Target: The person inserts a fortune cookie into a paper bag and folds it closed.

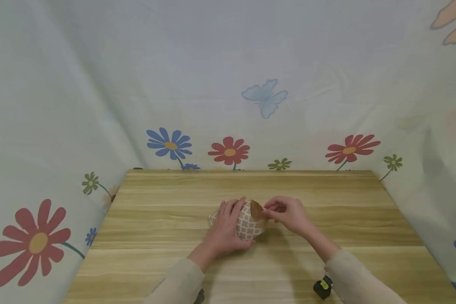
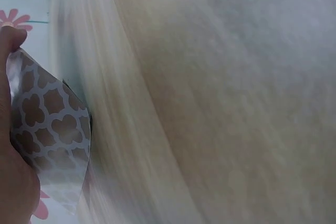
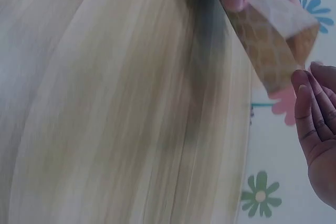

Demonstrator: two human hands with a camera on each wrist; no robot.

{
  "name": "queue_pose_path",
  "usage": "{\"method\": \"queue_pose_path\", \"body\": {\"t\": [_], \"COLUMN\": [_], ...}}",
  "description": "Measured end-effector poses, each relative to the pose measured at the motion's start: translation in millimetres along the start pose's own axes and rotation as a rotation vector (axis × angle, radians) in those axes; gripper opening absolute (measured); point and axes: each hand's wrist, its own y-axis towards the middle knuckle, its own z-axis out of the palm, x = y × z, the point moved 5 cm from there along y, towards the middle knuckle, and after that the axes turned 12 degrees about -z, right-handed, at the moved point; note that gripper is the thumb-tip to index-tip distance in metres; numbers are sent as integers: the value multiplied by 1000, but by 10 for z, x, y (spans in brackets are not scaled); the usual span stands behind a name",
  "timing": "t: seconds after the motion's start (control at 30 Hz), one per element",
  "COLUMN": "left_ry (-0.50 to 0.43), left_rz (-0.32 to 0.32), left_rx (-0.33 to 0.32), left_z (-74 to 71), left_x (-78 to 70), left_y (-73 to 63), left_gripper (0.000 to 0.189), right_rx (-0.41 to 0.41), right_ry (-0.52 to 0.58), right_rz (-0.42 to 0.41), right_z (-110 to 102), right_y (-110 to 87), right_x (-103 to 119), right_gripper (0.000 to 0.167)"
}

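Note:
A tan paper box (image 1: 247, 228) with a white lattice pattern is held tilted near the middle of the table. My left hand (image 1: 225, 231) grips it from the left, thumb on the near side and fingers over the far side. Its end facing right is open and shows a plain brown inside (image 1: 256, 210). At that open end, my right hand (image 1: 290, 214) pinches the edge between thumb and fingertips. The left wrist view shows the patterned side of the box (image 2: 55, 124); the right wrist view shows the pinched corner beside the brown opening (image 3: 303, 44). The contents cannot be seen.
The wood-grain table (image 1: 167, 190) reaches back to a pale curtain (image 1: 197, 67) printed with flowers and a butterfly. A small black object with a yellow label (image 1: 323, 288) is beside the right sleeve. Part of a dark object (image 1: 200, 297) shows by the left sleeve.

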Motion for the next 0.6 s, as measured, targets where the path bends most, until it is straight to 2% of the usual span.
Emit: {"method": "queue_pose_path", "body": {"t": [0.2,0.43,0.6], "left_ry": [-46,-112,-140], "left_rz": [5,0,-3], "left_rx": [-27,-81,-90], "left_z": [-14,-41,-47], "left_x": [2,-40,-62], "left_y": [9,-9,-11], "left_gripper": [129,131,132], "right_rx": [-22,127,182], "right_ry": [-37,48,72], "right_rz": [57,79,51], "right_z": [-143,-49,0], "right_y": [-51,-49,3], "right_x": [-104,-149,-97], "right_gripper": [16,23,15]}}
